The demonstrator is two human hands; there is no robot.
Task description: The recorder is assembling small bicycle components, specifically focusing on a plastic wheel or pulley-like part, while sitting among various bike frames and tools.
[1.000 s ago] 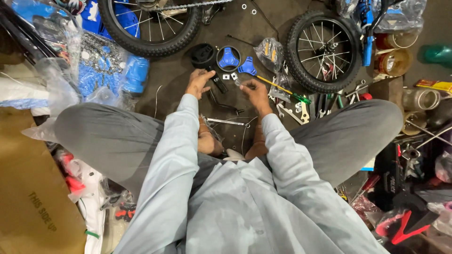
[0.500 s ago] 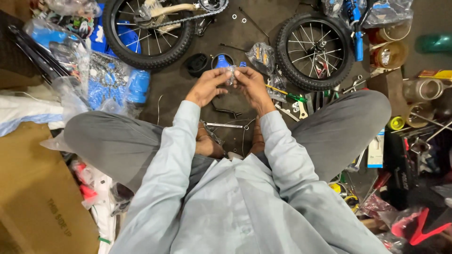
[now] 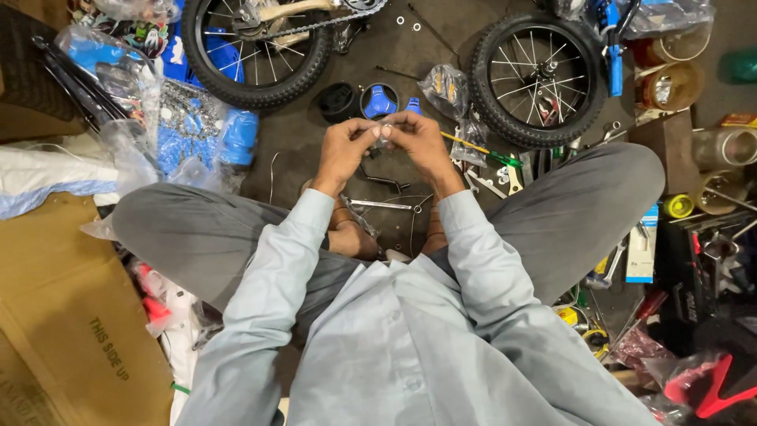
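I sit cross-legged on the floor. My left hand (image 3: 344, 150) and my right hand (image 3: 419, 142) meet in front of me, fingertips pinched together on a small clear plastic packet (image 3: 382, 140) with a little metal part inside. What the part is cannot be made out. Below my hands, between my knees, lie thin metal rods and a spanner (image 3: 384, 204) on the dark floor.
Two small spoked bicycle wheels lie ahead, one at upper left (image 3: 260, 55) and one at upper right (image 3: 540, 79). Blue round plastic caps (image 3: 380, 101) sit just beyond my hands. A cardboard box (image 3: 63, 331) is at left, plastic-wrapped blue parts (image 3: 185, 126) at upper left, and tools and tins (image 3: 670, 87) at right.
My hands have drawn closer together and toward me, from reaching over the floor parts to pinching the small packet. The camera has also tilted slightly.
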